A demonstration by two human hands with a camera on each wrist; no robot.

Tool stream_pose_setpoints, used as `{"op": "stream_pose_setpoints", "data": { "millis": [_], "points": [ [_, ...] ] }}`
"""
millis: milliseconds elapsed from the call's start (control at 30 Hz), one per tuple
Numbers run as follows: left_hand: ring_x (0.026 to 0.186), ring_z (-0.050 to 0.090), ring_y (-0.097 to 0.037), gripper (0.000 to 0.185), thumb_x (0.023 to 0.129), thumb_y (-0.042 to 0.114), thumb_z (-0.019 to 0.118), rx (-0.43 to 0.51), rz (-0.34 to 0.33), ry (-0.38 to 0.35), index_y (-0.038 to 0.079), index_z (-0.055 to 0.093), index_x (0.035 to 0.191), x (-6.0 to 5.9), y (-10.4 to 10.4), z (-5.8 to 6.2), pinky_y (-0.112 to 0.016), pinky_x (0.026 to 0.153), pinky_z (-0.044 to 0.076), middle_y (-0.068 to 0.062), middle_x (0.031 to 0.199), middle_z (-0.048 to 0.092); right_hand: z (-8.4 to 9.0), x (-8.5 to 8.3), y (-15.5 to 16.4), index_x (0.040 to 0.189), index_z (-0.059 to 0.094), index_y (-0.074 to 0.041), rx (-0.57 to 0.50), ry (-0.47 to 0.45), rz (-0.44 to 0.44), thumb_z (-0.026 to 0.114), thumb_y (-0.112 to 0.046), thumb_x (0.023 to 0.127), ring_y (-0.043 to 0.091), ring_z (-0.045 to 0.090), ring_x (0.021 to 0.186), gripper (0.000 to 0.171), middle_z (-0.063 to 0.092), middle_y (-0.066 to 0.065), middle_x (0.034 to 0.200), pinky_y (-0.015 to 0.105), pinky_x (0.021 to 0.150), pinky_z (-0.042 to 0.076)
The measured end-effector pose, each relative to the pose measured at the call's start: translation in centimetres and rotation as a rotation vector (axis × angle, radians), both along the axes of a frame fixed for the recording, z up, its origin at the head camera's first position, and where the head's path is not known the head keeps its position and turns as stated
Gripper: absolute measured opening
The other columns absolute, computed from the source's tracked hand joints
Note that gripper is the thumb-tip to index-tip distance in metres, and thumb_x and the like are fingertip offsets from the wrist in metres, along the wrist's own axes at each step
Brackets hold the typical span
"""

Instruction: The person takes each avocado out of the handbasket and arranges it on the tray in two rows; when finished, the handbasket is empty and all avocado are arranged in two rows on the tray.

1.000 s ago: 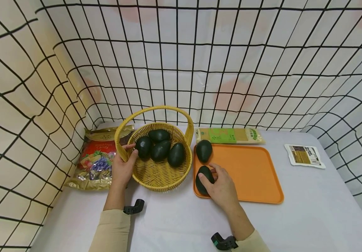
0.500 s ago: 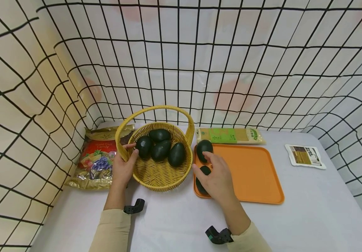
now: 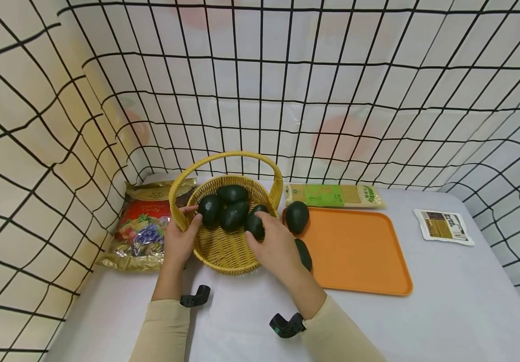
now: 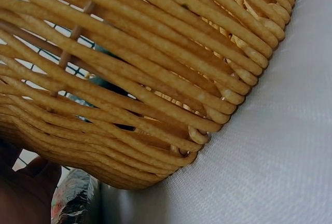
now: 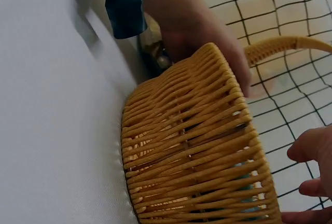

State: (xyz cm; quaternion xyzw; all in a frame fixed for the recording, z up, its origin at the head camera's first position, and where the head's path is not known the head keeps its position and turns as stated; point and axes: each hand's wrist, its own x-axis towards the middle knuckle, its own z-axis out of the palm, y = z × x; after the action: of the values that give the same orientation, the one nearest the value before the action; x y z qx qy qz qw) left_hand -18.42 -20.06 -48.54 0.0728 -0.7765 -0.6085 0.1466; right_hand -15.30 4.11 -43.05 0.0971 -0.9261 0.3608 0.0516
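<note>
Several dark green avocados (image 3: 234, 216) lie in a yellow woven basket (image 3: 223, 254) with an arched handle. My left hand (image 3: 180, 245) holds the basket's left rim by the handle's foot, its thumb inside near an avocado. My right hand (image 3: 278, 251) reaches over the right rim, thumb and fingers spread around the rightmost avocado (image 3: 254, 225), partly covering it. In the right wrist view the right-hand fingers (image 5: 309, 146) show apart above the rim, with nothing between them. Two more avocados, the upper one (image 3: 297, 217) and the lower one (image 3: 304, 255), lie on an orange tray (image 3: 354, 251).
A red and gold candy bag (image 3: 144, 226) lies left of the basket. Behind the tray is a long noodle packet (image 3: 335, 196), and a small white-edged sachet (image 3: 443, 226) lies far right. Black wire mesh (image 3: 260, 100) over white cloth encloses the white table (image 3: 241, 322).
My right hand has let go of the lower avocado on the tray and moved left, over the basket to the avocado at its right side. The left hand stays on the rim.
</note>
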Motion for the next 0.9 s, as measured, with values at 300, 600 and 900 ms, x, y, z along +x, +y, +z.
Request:
{"op": "stream_pose_setpoints", "data": {
  "millis": [300,600,900],
  "points": [
    [0.123,0.059,-0.027,0.033,0.099,0.026,0.068,0.009,0.001,0.0,0.013,0.064,0.129,0.0,0.1,0.1,-0.045,0.101,0.045,-0.012,0.132,0.065,-0.2,-1.8,-1.6,0.138,0.058,-0.007,0.249,0.051,-0.048,0.069,-0.035,0.095,0.036,0.071,0.1,0.053,0.072,0.018,0.116,0.051,0.084,0.058],
    [0.125,0.058,-0.032,0.034,0.099,0.027,0.067,-0.008,0.0,-0.006,0.011,0.064,0.129,0.0,0.0,0.0,-0.051,0.106,0.044,-0.015,0.133,0.064,-0.6,-2.5,-2.3,0.143,0.055,-0.012,0.317,-0.038,0.005,0.071,-0.044,0.093,0.04,0.066,0.111,0.061,0.06,0.019,0.135,0.052,0.096,0.054],
    [0.128,0.057,-0.033,0.034,0.099,0.025,0.067,-0.005,0.001,-0.001,0.01,0.063,0.13,0.0,0.0,0.1,-0.052,0.107,0.043,-0.015,0.133,0.064,-1.2,-2.9,-2.7,0.145,0.054,-0.021,0.27,-0.04,0.057,0.077,-0.037,0.091,0.034,0.064,0.117,0.061,0.06,0.012,0.138,0.05,0.097,0.054]
  ]
}}
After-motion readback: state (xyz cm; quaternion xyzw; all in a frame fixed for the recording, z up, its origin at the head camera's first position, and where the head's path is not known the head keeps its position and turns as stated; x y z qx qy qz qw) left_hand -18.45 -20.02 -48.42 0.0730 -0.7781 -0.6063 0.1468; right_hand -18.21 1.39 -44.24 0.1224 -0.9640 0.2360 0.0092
